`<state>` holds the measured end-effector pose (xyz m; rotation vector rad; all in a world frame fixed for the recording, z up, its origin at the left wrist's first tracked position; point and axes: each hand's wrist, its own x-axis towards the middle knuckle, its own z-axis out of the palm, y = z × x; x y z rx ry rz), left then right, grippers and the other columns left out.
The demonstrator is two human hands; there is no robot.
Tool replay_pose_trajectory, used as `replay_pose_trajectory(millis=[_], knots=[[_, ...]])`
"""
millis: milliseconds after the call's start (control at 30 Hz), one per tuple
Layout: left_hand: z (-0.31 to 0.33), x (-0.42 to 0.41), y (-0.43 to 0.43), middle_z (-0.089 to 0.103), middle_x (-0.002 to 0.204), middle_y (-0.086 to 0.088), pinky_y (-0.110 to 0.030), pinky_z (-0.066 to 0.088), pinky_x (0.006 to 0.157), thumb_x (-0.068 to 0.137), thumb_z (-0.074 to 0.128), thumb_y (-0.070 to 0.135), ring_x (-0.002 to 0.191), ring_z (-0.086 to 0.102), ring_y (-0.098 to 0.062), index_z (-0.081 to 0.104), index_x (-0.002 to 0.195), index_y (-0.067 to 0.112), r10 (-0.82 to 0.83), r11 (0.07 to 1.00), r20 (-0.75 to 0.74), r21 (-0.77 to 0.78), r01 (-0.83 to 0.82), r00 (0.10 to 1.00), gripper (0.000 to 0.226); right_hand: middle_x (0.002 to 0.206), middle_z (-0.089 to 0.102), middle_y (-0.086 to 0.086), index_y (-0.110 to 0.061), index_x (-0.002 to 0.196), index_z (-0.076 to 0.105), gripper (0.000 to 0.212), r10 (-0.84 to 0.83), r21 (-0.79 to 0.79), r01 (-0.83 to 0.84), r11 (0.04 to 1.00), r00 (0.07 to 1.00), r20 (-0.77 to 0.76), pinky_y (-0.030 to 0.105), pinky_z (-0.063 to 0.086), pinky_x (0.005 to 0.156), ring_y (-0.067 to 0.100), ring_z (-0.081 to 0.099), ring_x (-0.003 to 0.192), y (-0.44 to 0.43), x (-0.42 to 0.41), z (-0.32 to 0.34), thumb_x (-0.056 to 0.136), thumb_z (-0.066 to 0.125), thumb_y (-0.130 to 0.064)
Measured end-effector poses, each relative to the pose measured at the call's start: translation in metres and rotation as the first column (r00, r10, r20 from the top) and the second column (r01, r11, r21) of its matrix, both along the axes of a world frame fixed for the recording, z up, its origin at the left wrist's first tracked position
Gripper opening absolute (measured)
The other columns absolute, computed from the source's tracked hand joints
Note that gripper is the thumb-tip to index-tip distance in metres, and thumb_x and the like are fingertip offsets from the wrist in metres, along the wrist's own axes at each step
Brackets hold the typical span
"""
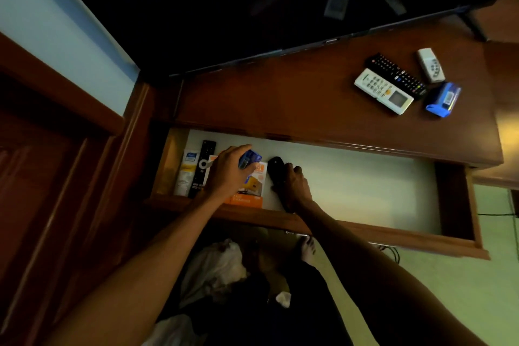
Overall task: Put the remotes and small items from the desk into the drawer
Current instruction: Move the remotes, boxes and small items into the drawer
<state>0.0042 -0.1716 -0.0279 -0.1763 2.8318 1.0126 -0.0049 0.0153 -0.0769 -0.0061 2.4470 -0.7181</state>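
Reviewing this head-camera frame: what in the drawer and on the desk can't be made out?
- Blue item: mostly hidden inside the left hand grip.
- Black object: lower part under the right hand, dark, type unclear.
- Orange box: print blurred, partly behind the left hand.
- Black remote on the desk: button labels too small.

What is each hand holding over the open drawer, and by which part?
The left hand grips a small blue item around its near end. The right hand holds a black remote by its near half.
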Motion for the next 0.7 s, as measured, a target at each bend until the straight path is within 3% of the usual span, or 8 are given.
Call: replay_pose_trajectory(millis=[267, 433, 533, 633, 700], knots=[[-0.011, -0.003, -0.007, 0.062, 0.123, -0.006, -0.04, 0.055, 0.088, 0.086, 0.07, 0.039, 0.107, 0.061, -0.021, 0.054, 0.135, 0.021, -0.023, 1.0, 0.03, 0.009, 0.023, 0.999, 0.054, 0.126, 0.049, 0.024, -0.015, 0.142, 0.031, 0.068, -0.19, -0.087, 0.19, 0.978, 0.982, 0.009, 0.051, 0.054, 0.087, 0.046, 0.059, 0.106, -0.009, -0.012, 0.001, 0.086, 0.068, -0.028], [-0.013, -0.005, -0.012, 0.062, 0.124, -0.007, -0.04, 0.055, 0.09, 0.085, 0.07, 0.039, 0.108, 0.061, -0.023, 0.055, 0.134, 0.02, -0.024, 1.0, 0.038, -0.001, 0.024, 0.999, 0.055, 0.118, 0.054, 0.024, -0.02, 0.15, 0.027, 0.064, -0.152, -0.102, 0.153, 0.983, 0.988, 0.013, 0.04, 0.051, 0.075, 0.042, 0.06, 0.099, -0.009, -0.002, -0.001, 0.093, 0.056, -0.023], [-0.016, -0.005, -0.013, 0.062, 0.124, -0.007, -0.033, 0.052, 0.087, 0.085, 0.07, 0.037, 0.109, 0.061, -0.023, 0.054, 0.134, 0.021, -0.046, 0.999, 0.047, -0.006, 0.046, 0.998, 0.054, 0.118, 0.061, 0.025, -0.019, 0.153, 0.024, 0.068, -0.128, -0.127, 0.131, 0.983, 0.991, 0.033, 0.043, 0.054, 0.08, 0.04, 0.063, 0.101, -0.006, 0.005, -0.002, 0.093, 0.057, -0.015], [-0.018, -0.006, -0.007, 0.063, 0.124, -0.008, -0.036, 0.054, 0.088, 0.085, 0.071, 0.037, 0.109, 0.061, -0.023, 0.055, 0.133, 0.019, -0.049, 0.999, 0.041, -0.005, 0.049, 0.998, 0.054, 0.121, 0.066, 0.023, -0.016, 0.154, 0.025, 0.07, -0.1, -0.146, 0.112, 0.983, 0.991, 0.09, 0.043, 0.056, 0.083, 0.038, 0.067, 0.101, 0.002, 0.004, 0.0, 0.093, 0.059, -0.008], [-0.016, -0.008, 0.004, 0.063, 0.122, -0.007, -0.036, 0.055, 0.087, 0.085, 0.07, 0.041, 0.108, 0.061, -0.023, 0.056, 0.131, 0.019, -0.053, 0.999, 0.037, -0.001, 0.053, 0.998, 0.053, 0.124, 0.066, 0.021, -0.014, 0.153, 0.028, 0.07, -0.09, -0.111, 0.104, 0.988, 0.988, 0.127, 0.039, 0.052, 0.088, 0.036, 0.066, 0.106, 0.016, 0.003, 0.004, 0.092, 0.064, -0.013]])
